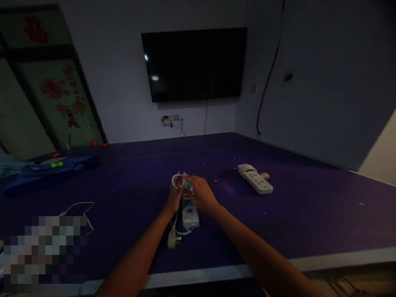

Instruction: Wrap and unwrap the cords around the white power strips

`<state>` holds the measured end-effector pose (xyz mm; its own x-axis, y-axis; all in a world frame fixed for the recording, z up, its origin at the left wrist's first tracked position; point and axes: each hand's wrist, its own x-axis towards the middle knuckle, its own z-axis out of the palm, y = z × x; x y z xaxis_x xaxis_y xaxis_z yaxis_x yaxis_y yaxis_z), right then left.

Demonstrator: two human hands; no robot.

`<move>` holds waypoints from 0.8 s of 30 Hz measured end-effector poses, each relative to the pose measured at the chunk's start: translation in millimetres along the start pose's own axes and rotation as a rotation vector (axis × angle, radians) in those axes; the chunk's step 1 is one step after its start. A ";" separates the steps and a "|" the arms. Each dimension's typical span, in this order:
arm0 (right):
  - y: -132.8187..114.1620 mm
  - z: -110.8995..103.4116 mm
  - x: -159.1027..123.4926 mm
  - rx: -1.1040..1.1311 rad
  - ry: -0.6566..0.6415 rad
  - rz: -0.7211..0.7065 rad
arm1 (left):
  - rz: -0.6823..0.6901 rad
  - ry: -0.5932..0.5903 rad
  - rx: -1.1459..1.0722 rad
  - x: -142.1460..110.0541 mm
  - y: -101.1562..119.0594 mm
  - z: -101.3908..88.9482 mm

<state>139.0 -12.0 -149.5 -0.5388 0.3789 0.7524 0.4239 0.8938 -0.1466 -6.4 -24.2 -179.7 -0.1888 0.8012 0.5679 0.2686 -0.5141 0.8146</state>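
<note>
A white power strip [191, 219] lies on the purple floor covering [130, 231], directly between the person's two hands, its near end sticking out toward the person below the wrists. The left hand [175, 196] is at the strip's left side, its fingers closed on a white cord [173, 182] that makes a loop at the far end. The right hand [201, 194] reaches over the strip from the right, fingers bent and tips at the cord near the left hand; whether they grip it or only press on it, I cannot tell. The hands cover much of the strip's far half. More cord curves around the near end, and the plug [172, 239] lies just left of that end, below the left hand, prongs pointing right. A second power strip [259, 184] lies well apart, to the right of the right hand.
</note>
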 end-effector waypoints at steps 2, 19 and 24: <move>4.1 1.4 -0.7 0.024 -0.016 0.044 | 0.037 -0.047 0.027 0.1 1.1 -0.5; 25.6 -1.1 -2.2 -0.031 -0.061 0.163 | -0.132 0.457 0.110 13.7 1.2 -14.7; 55.0 5.3 -8.1 0.221 0.240 0.330 | -0.280 0.654 0.096 25.0 -16.0 -41.2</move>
<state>162.9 35.4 -167.1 -0.2061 0.6086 0.7662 0.3654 0.7743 -0.5167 -54.3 -8.5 -173.7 -0.7818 0.5363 0.3182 0.2035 -0.2630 0.9431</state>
